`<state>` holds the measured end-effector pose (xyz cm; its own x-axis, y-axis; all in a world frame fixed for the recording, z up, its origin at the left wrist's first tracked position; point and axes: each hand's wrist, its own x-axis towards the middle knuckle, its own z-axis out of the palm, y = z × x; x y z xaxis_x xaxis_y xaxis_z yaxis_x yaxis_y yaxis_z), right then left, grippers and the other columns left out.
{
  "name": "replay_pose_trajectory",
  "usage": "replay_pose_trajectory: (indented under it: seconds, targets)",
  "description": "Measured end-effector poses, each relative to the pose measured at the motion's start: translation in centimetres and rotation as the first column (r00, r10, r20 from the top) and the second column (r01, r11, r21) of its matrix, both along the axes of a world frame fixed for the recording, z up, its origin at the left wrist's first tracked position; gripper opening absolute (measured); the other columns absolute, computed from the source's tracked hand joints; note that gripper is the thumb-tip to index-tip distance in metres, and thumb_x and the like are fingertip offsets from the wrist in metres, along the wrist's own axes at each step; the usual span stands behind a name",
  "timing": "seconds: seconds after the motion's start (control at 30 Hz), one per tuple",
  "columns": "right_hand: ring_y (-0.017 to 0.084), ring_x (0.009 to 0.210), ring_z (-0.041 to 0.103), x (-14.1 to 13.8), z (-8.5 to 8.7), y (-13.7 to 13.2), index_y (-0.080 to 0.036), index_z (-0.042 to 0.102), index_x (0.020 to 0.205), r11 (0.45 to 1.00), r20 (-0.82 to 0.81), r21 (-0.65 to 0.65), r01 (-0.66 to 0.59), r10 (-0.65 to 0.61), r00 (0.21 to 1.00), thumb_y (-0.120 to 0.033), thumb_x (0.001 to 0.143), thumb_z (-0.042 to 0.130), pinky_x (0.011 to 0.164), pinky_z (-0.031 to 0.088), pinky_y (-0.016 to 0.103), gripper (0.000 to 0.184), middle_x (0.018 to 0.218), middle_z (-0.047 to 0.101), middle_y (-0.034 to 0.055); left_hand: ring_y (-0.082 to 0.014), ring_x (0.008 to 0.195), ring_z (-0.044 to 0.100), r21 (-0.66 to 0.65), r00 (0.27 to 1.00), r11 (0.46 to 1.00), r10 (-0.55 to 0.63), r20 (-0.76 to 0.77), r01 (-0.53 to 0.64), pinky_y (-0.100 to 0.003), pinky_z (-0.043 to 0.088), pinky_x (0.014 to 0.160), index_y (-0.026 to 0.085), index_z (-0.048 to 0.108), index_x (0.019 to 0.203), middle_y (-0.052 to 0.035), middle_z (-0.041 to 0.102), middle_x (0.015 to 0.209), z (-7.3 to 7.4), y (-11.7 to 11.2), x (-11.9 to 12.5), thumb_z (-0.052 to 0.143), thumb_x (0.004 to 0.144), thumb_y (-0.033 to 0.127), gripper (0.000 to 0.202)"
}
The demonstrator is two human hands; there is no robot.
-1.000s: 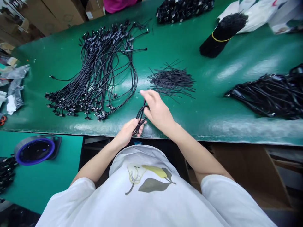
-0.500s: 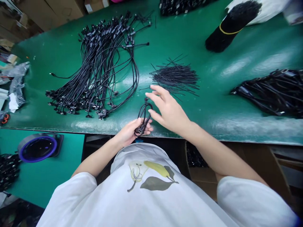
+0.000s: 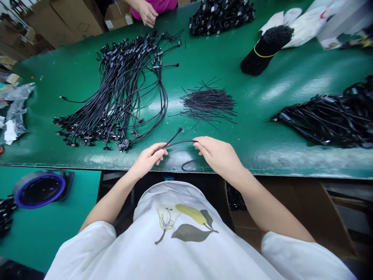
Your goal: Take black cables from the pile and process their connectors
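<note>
Stretched between my hands is a black cable (image 3: 182, 141), held just above the green table near its front edge. My left hand (image 3: 148, 158) pinches it close to one end, whose small connector sticks out up and to the right. With thumb and fingertips my right hand (image 3: 218, 155) grips the cable further along. A loose stretch of it curves below, under the right hand, where its other end is hidden. Beyond my right hand lies a pile of short black ties (image 3: 208, 102). A large spread of black cables with connectors (image 3: 128, 85) is ahead of my left hand.
A bundle of black strands (image 3: 259, 54) with a yellow band stands at the back right. Coiled cables (image 3: 326, 120) lie on the right, more (image 3: 221, 17) at the back. A co-worker's hand (image 3: 148, 13) is at the far edge. A blue-rimmed round object (image 3: 40, 190) sits lower left.
The looped cable in my left hand has been opened out. My right hand, earlier open beside it, has come down and closed on it. A co-worker's hand now shows at the far edge.
</note>
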<state>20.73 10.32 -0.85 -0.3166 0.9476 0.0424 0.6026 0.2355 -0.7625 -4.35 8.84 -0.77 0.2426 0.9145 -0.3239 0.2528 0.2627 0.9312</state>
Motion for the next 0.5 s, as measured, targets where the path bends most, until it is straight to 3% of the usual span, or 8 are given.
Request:
replay_pose_trajectory:
  seconds: [0.07, 0.13, 0.23, 0.27, 0.3, 0.37, 0.43, 0.5]
  targets:
    - [0.015, 0.071, 0.063, 0.1, 0.4, -0.3, -0.018, 0.066, 0.093, 0.998, -0.099, -0.053, -0.016, 0.011, 0.995, -0.034, 0.094, 0.044, 0.069, 0.050, 0.029, 0.027, 0.089, 0.068, 0.0064, -0.0164, 0.089, 0.063, 0.125, 0.978, 0.991, -0.029, -0.207, 0.056, -0.029, 0.052, 0.074, 0.019, 0.053, 0.132, -0.0109, 0.065, 0.115, 0.0, 0.4, -0.6, 0.051, 0.092, 0.039, 0.044]
    - [0.013, 0.066, 0.061, -0.2, 1.2, -0.6, -0.018, 0.064, 0.086, 0.973, -0.327, -0.225, -0.056, -0.021, 0.945, -0.040, 0.093, 0.047, 0.065, 0.052, 0.027, 0.028, 0.080, 0.064, 0.0039, -0.0231, 0.119, 0.055, 0.310, 0.914, 0.942, 0.011, -0.405, 0.126, -0.040, 0.046, 0.099, 0.021, 0.049, 0.136, -0.0133, 0.056, 0.133, 0.5, 0.4, -0.8, 0.050, 0.093, 0.037, 0.047]
    - [0.008, 0.051, 0.053, -1.2, 2.9, -1.1, -0.019, 0.057, 0.082, 0.870, -0.689, -0.465, -0.164, -0.239, 0.684, -0.048, 0.087, 0.058, 0.047, 0.047, 0.022, 0.030, 0.067, 0.051, -0.0033, -0.0265, 0.138, 0.037, 0.607, 0.856, 0.780, 0.204, -0.475, 0.150, -0.046, 0.030, 0.114, 0.019, 0.044, 0.139, -0.0160, 0.045, 0.145, 1.8, -1.0, -0.1, 0.047, 0.095, 0.040, 0.049]
    - [0.007, 0.048, 0.049, -1.7, 3.6, -1.2, -0.019, 0.054, 0.081, 0.843, -0.760, -0.497, -0.209, -0.305, 0.574, -0.049, 0.084, 0.063, 0.042, 0.043, 0.020, 0.031, 0.066, 0.046, -0.0053, -0.0259, 0.138, 0.038, 0.645, 0.871, 0.744, 0.190, -0.452, 0.172, -0.045, 0.031, 0.114, 0.018, 0.042, 0.140, -0.0164, 0.045, 0.145, 2.3, -1.6, 0.3, 0.044, 0.096, 0.041, 0.049]
    - [0.005, 0.046, 0.044, -2.4, 4.3, -1.3, -0.019, 0.052, 0.080, 0.828, -0.806, -0.505, -0.244, -0.351, 0.476, -0.048, 0.082, 0.066, 0.039, 0.040, 0.018, 0.032, 0.066, 0.043, -0.0065, -0.0250, 0.136, 0.041, 0.646, 0.895, 0.730, 0.111, -0.433, 0.222, -0.043, 0.033, 0.112, 0.018, 0.040, 0.141, -0.0165, 0.047, 0.143, 2.6, -2.2, 0.9, 0.041, 0.097, 0.041, 0.049]
    - [0.003, 0.045, 0.040, -3.8, 5.8, -1.1, -0.019, 0.050, 0.080, 0.821, -0.858, -0.481, -0.308, -0.367, 0.360, -0.047, 0.080, 0.070, 0.036, 0.036, 0.015, 0.034, 0.067, 0.041, -0.0074, -0.0230, 0.127, 0.050, 0.549, 0.891, 0.731, -0.180, -0.416, 0.404, -0.038, 0.039, 0.107, 0.018, 0.043, 0.138, -0.0149, 0.055, 0.135, 2.8, -3.2, 2.0, 0.040, 0.097, 0.042, 0.047]
    - [0.003, 0.045, 0.037, -4.7, 7.4, -0.7, -0.020, 0.050, 0.080, 0.834, -0.890, -0.423, -0.355, -0.307, 0.338, -0.046, 0.080, 0.070, 0.035, 0.035, 0.015, 0.033, 0.067, 0.040, -0.0075, -0.0209, 0.114, 0.058, 0.393, 0.799, 0.704, -0.451, -0.397, 0.592, -0.034, 0.043, 0.101, 0.019, 0.052, 0.129, -0.0113, 0.064, 0.121, 2.6, -3.6, 2.7, 0.042, 0.097, 0.042, 0.040]
    - [0.003, 0.044, 0.037, -4.2, 9.2, -0.3, -0.020, 0.052, 0.079, 0.890, -0.908, -0.334, -0.309, -0.216, 0.359, -0.044, 0.080, 0.071, 0.036, 0.035, 0.015, 0.031, 0.065, 0.040, -0.0074, -0.0189, 0.101, 0.061, 0.290, 0.716, 0.659, -0.588, -0.377, 0.694, -0.032, 0.043, 0.096, 0.020, 0.060, 0.115, -0.0078, 0.069, 0.106, 2.1, -3.5, 2.5, 0.039, 0.099, 0.039, 0.033]
